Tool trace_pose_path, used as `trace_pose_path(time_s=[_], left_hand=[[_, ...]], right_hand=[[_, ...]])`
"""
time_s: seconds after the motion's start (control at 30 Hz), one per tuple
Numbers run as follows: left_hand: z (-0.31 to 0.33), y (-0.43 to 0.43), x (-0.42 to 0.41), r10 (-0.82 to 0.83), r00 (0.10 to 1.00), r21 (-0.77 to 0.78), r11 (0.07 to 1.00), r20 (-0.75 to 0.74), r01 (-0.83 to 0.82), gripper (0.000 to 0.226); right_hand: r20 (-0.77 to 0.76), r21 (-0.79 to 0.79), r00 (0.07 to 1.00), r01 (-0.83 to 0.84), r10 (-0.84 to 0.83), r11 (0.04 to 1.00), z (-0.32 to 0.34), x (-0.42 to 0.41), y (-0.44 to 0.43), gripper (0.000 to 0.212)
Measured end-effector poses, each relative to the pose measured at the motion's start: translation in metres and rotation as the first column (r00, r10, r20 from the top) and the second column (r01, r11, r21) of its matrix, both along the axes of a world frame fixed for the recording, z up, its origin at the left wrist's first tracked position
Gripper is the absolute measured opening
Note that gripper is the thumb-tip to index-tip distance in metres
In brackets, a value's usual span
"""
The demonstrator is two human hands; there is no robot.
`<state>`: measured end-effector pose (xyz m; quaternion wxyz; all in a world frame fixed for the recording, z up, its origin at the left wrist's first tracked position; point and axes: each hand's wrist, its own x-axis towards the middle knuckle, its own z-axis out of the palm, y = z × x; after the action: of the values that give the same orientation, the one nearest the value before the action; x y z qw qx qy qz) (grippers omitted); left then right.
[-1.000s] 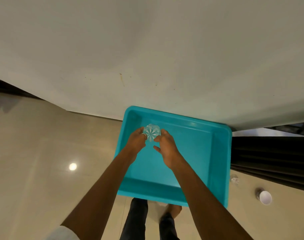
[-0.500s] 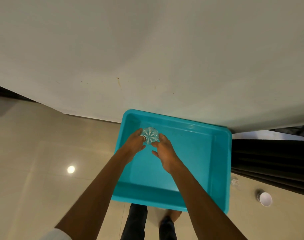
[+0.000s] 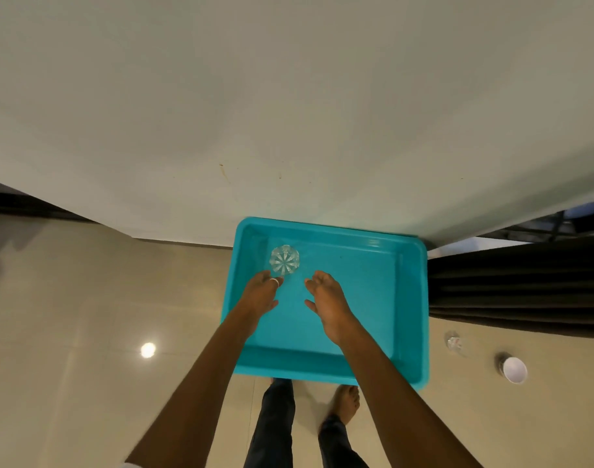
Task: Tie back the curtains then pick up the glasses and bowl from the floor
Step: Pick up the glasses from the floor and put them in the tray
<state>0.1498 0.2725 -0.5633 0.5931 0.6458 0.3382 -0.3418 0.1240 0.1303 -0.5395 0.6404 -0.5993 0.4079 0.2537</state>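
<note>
A clear ribbed glass [image 3: 284, 260] stands in the far left corner of a teal plastic tub [image 3: 412, 315]. My left hand [image 3: 260, 293] hovers just behind the glass, fingertips close to its base, holding nothing. My right hand [image 3: 327, 302] is over the middle of the tub, fingers apart and empty. A second clear glass [image 3: 453, 342] stands on the floor to the right of the tub. A small white bowl [image 3: 514, 369] sits further right on the floor. Dark curtains [image 3: 518, 292] hang at the right edge.
The tub rests against a white wall [image 3: 288, 113], raised above the beige tiled floor [image 3: 69, 315]. My legs and bare foot [image 3: 346, 405] are below the tub. A light reflection [image 3: 148, 350] shines on the tiles at left.
Both hands held the glass between them over the tub. They have let go and drawn back, and the glass now stands alone in the tub's far left corner.
</note>
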Motion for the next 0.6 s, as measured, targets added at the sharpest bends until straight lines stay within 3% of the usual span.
trace_pose_path(time_s=[0.33, 0.6], left_hand=[[0.073, -0.073, -0.081, 0.000, 0.999, -0.096, 0.995, -0.043, -0.004, 0.037], [0.112, -0.136, -0.158, -0.029, 0.999, -0.067, 0.997, -0.044, 0.026, 0.021]], right_hand=[[0.011, -0.056, 0.995, 0.103, -0.103, 0.993, 0.060, -0.084, -0.060, 0.047], [0.057, -0.100, 0.986, 0.163, -0.158, 0.981, 0.078, -0.162, -0.104, 0.039]])
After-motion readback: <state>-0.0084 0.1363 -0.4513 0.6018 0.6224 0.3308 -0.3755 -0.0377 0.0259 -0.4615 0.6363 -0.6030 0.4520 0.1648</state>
